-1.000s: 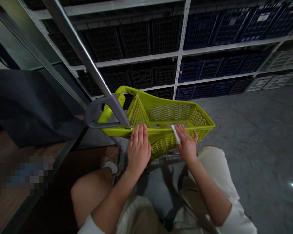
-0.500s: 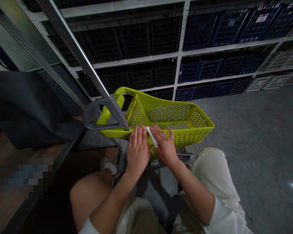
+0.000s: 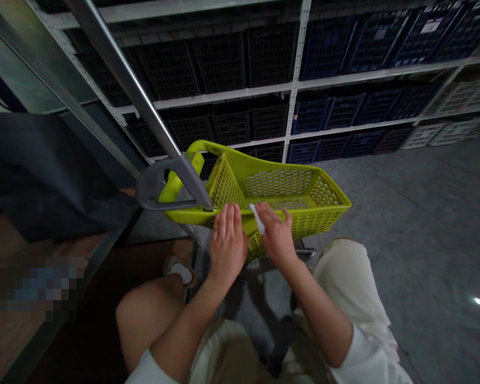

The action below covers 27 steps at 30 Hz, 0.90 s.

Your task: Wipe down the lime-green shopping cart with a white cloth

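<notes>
A yellow-green plastic shopping cart [image 3: 282,177] with perforated walls stands before my knees. My left hand [image 3: 229,242] rests on its near rim, palm down, fingers straight and side by side. Farther right along that rim, my right hand [image 3: 278,234] presses a small white cloth or tissue [image 3: 257,219] against the plastic. Only the cloth's left edge shows; the hand covers the rest. A grey plastic bracket [image 3: 192,181] on a metal pole [image 3: 134,85] adjoins the cart's handle end, just left of my left hand.
White shelving [image 3: 296,80] behind the cart holds several black crates [image 3: 220,63] and blue crates [image 3: 334,49]. White crates [image 3: 424,135] stand low at the right. Dark cloth [image 3: 44,165] hangs at the left. Grey floor [image 3: 420,208] extends to the right.
My right hand has slid a little to the right along the rim with the white cloth, widening the gap between my hands. My left hand stays nearly in place.
</notes>
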### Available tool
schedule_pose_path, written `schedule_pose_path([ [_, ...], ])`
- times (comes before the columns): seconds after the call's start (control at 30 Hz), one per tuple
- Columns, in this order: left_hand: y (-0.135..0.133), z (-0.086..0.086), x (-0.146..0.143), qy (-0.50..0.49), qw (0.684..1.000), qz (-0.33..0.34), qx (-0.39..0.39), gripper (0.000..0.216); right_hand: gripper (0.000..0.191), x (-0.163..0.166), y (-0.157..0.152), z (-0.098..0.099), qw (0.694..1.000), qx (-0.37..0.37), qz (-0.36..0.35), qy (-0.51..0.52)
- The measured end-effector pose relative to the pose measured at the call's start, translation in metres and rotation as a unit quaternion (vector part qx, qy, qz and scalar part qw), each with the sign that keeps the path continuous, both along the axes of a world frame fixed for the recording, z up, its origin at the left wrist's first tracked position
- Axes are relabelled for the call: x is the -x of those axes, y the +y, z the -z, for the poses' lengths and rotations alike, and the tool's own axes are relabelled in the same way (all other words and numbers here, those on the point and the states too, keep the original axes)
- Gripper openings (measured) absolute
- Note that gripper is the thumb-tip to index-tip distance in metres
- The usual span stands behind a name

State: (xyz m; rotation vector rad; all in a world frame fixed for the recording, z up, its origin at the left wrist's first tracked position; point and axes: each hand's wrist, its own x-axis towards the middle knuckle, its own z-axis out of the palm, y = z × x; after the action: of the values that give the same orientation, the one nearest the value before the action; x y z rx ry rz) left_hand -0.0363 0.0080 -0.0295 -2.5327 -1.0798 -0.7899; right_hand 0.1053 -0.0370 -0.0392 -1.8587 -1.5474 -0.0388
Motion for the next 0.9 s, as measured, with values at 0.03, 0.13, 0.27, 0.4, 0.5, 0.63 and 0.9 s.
schedule_pose_path([
  [0.03,0.000,0.001,0.000,-0.003,1.000,0.001,0.000,0.073,0.068,0.011,0.005,-0.007,0.999,-0.002,-0.039,-0.001],
  [0.13,0.001,0.001,0.002,-0.004,1.000,0.001,0.003,0.071,0.067,0.024,0.013,-0.014,0.996,-0.011,-0.088,-0.007],
  [0.27,0.000,-0.003,0.002,0.012,1.000,-0.009,0.010,0.069,0.070,-0.003,0.000,0.005,0.998,-0.011,-0.055,-0.031],
  [0.4,-0.002,-0.006,0.002,0.023,1.000,-0.009,0.007,0.072,0.075,-0.040,-0.018,0.030,0.999,-0.012,0.030,-0.043],
  [0.5,-0.002,-0.005,0.002,0.019,1.000,-0.004,0.003,0.074,0.074,-0.043,-0.022,0.033,0.995,-0.013,0.092,-0.023],
  [0.63,0.000,-0.001,0.002,0.015,1.000,-0.003,0.004,0.073,0.069,-0.007,-0.007,0.009,0.998,-0.001,0.055,0.029],
  [0.9,0.001,-0.002,0.003,0.014,1.000,-0.011,0.001,0.067,0.067,0.016,0.005,-0.003,0.998,-0.021,-0.059,0.029],
])
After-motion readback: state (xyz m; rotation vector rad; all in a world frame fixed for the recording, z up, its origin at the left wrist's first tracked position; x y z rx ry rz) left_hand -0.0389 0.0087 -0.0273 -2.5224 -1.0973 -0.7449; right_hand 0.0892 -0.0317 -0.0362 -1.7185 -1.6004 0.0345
